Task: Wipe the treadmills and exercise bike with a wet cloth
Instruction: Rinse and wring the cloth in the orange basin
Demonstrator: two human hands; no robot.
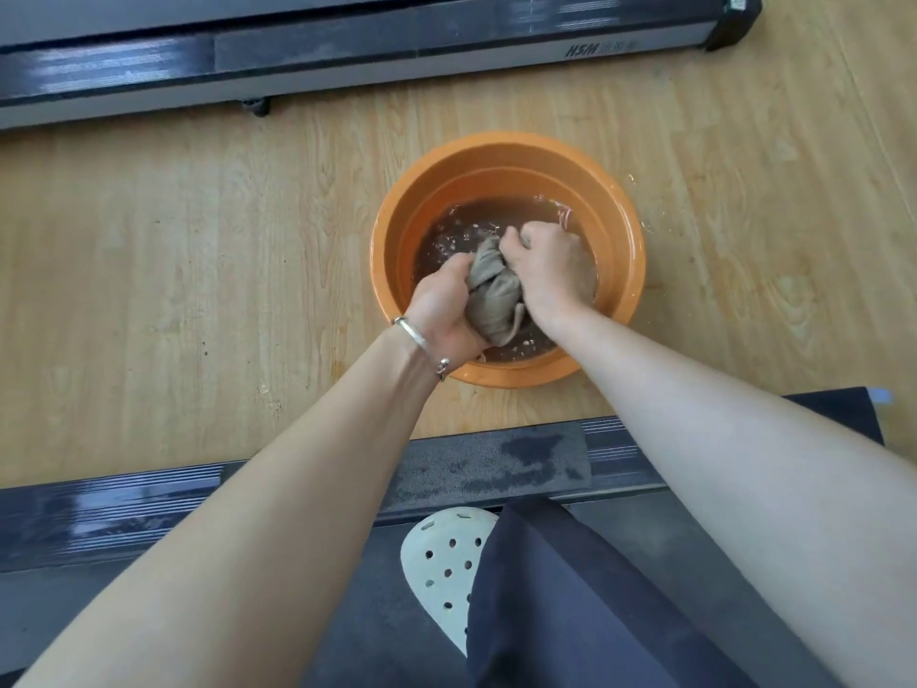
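A grey-beige wet cloth (493, 295) is bunched up over an orange basin (508, 156) of dark, dirty water on the wooden floor. My left hand (444, 310), with a silver bracelet at the wrist, grips the cloth's near end. My right hand (546, 268) grips its far end, fingers curled tight. Both hands hold it just above the water. One treadmill (317, 57) lies along the top of the view. A second treadmill's side rail (496, 464) runs under my forearms, with wet patches on it.
I stand on the near treadmill; a white perforated shoe (441, 563) and a dark trouser leg (570, 613) show at the bottom. Light wood floor (173, 270) lies between the two treadmills. Water drops lie to the right of the basin.
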